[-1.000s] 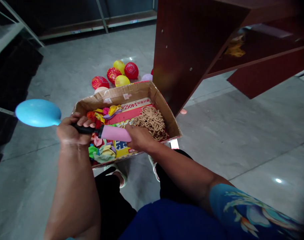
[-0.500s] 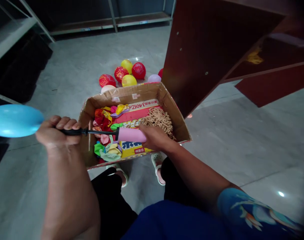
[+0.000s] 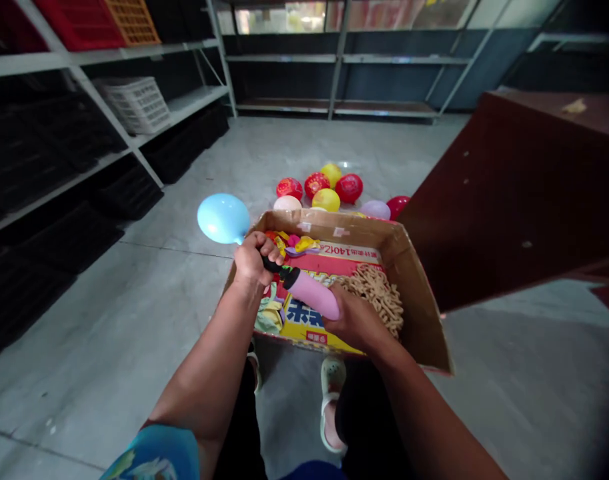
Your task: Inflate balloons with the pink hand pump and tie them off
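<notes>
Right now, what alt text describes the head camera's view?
A person's left grip and right grip hold a pink pump over a cardboard box of limp balloons; an inflated blue balloon sticks out from the left grip. More inflated balloons lie beyond.

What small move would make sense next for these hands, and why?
Probably the left hand should draw the black pump handle away from the pink cylindrical barrel held by the right hand: handle and barrel sit close together, and the rounded blue balloon is beside the left hand.

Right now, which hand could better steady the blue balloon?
Probably the left hand: it is beside the neck of the blue balloon, while the right hand holds the pink pump farther back.
</notes>
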Motion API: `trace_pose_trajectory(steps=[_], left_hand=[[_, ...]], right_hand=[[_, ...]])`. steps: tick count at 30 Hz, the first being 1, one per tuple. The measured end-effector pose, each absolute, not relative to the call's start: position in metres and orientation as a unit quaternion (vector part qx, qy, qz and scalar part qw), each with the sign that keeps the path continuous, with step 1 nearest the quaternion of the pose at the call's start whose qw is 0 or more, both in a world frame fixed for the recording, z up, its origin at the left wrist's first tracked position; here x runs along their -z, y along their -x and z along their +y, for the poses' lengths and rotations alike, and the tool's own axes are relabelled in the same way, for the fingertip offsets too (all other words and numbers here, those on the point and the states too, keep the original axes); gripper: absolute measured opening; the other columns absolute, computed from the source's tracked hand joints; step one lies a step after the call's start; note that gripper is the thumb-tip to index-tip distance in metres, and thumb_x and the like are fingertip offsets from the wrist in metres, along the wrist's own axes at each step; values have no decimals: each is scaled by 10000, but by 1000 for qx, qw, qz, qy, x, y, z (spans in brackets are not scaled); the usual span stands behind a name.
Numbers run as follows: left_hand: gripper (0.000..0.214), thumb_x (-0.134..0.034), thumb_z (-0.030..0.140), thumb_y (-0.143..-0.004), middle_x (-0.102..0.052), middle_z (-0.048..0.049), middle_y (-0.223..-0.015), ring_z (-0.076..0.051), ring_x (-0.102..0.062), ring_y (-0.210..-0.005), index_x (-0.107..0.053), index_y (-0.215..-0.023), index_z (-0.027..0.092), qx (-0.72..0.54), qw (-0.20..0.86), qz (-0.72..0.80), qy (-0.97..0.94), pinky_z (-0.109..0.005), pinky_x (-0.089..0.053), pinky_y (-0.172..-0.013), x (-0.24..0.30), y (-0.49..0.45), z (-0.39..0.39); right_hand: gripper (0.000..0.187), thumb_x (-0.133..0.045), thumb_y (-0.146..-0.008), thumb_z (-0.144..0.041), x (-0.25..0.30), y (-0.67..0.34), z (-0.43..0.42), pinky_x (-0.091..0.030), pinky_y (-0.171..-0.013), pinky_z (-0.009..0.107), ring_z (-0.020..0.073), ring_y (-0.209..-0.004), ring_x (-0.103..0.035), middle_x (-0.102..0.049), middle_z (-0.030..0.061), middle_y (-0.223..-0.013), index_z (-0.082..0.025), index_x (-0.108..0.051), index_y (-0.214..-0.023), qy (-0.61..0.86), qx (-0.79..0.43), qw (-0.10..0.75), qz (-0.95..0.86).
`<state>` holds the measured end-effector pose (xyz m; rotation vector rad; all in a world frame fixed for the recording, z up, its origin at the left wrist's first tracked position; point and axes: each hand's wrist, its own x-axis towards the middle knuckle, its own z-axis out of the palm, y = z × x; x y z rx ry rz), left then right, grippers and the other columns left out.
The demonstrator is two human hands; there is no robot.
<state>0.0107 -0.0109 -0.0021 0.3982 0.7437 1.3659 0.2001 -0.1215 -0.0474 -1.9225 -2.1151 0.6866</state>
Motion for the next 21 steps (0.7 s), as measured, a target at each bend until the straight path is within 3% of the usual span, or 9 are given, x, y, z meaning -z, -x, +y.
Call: trace_pose_trajectory(steps=[9,21], left_hand=[[197,-407,97,-710,-221,66,-445,-87,-263,-325,-280,-611,210,-670,660,308,-142,-227,-257,-340,-10,34,-1],[176,-429,121,-663,-258,60,-421,-85,-271,-315,-290,-599,207,-623,694,322,-160,-215,-265,-340,6,-6,-18]], right_hand=[[287,-594,-652,-197,55,-228,-124,-329,-582,236,173,-699,-579,-660,11,-846,-224,-537,-932,634,-273,84,-719],[359,-616,-697,-242,52,-194,-117,-331,-591,247,210,-747,-611,-680,74,-886,-218,-508,-1039,647,-240,92,-718]])
